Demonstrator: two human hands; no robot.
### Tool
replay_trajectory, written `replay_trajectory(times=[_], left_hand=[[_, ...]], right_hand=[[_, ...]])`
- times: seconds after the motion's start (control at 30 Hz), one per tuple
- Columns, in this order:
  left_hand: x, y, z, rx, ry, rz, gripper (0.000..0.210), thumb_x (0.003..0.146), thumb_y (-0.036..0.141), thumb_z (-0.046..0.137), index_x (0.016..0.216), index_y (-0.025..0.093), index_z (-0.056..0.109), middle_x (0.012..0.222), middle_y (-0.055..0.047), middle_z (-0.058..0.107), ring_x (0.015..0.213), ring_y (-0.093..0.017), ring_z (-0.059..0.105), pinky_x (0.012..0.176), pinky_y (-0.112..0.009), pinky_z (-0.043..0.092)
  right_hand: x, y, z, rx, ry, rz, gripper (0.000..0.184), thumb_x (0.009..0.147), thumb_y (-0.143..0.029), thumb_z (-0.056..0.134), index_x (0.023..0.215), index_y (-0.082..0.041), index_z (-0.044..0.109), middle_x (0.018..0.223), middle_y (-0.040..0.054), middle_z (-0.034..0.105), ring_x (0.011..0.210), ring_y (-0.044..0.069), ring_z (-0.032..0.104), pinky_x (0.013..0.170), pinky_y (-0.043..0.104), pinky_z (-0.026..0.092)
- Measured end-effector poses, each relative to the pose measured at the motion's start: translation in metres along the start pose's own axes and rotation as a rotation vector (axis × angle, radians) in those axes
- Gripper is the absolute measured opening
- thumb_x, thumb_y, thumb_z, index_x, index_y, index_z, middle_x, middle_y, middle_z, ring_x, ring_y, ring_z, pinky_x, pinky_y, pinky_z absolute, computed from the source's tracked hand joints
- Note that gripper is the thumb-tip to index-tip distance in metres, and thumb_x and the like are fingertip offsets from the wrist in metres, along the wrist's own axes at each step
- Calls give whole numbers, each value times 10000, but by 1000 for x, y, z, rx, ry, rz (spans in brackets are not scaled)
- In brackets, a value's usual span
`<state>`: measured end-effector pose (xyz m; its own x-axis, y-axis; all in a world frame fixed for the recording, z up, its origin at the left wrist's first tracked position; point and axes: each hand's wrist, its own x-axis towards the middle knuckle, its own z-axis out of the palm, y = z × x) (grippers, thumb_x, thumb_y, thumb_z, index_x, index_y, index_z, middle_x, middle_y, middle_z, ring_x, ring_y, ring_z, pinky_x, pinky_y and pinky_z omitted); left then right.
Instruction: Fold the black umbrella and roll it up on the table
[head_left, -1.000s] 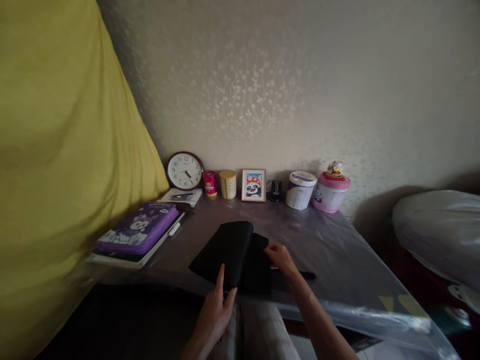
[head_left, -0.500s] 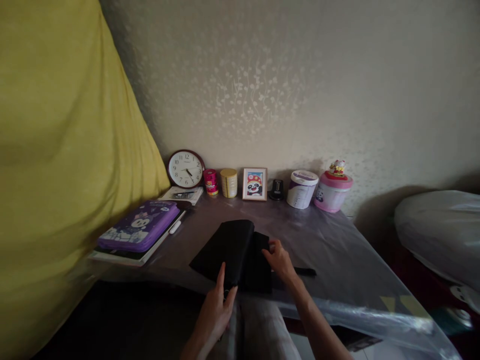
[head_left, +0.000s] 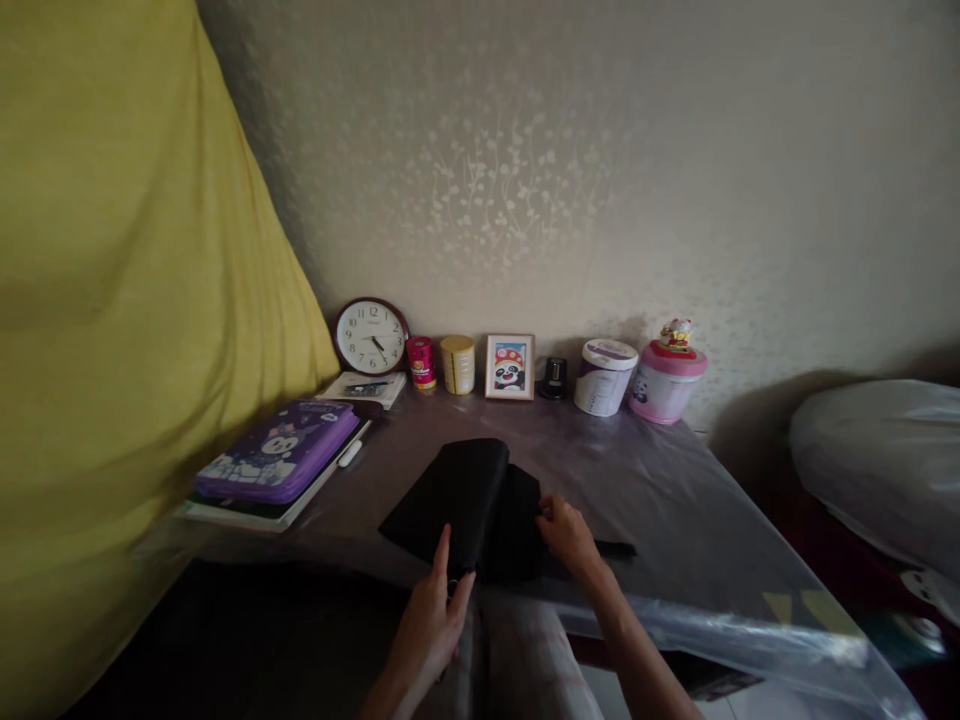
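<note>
In front of me on the table lies a black, bag-like folded item (head_left: pixel 457 490); its exact kind is unclear. It has a thick rounded fold and, to the right, a thinner flap (head_left: pixel 517 520). A dark strap (head_left: pixel 619 549) sticks out past my right wrist. My left hand (head_left: pixel 437 605) grips the item's near edge, index finger stretched along its top and thumb near a small metal ring (head_left: pixel 452 583). With fingers pinched together, my right hand (head_left: pixel 562 527) holds the flap's right edge. Its fingertips are partly hidden.
On the plastic-covered table (head_left: pixel 720 540), a purple case (head_left: pixel 281 455) lies on books at left. Along the wall stand a clock (head_left: pixel 373 337), small cans, a panda picture frame (head_left: pixel 510 367) and two tubs (head_left: pixel 606 380). A yellow curtain (head_left: pixel 150 250) hangs at left.
My right hand has moved slightly down and to the right along the flap's edge. The flap's outline has shifted with it. My left hand stays in place.
</note>
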<state>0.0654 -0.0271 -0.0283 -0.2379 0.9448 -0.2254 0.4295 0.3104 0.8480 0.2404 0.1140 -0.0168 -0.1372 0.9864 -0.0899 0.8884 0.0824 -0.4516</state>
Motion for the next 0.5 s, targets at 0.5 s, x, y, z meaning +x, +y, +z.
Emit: replay_trajectory(times=[0.5], left_hand=[[2, -3, 1, -7, 15, 20, 641, 936, 401, 335, 1465, 227, 17, 528, 58, 525, 337, -105, 481, 333, -163, 347]], right_hand=[[-10, -7, -4, -220, 41, -49, 231, 825, -159, 415, 975, -149, 590, 1001, 110, 642, 923, 220, 631, 729, 280, 421]])
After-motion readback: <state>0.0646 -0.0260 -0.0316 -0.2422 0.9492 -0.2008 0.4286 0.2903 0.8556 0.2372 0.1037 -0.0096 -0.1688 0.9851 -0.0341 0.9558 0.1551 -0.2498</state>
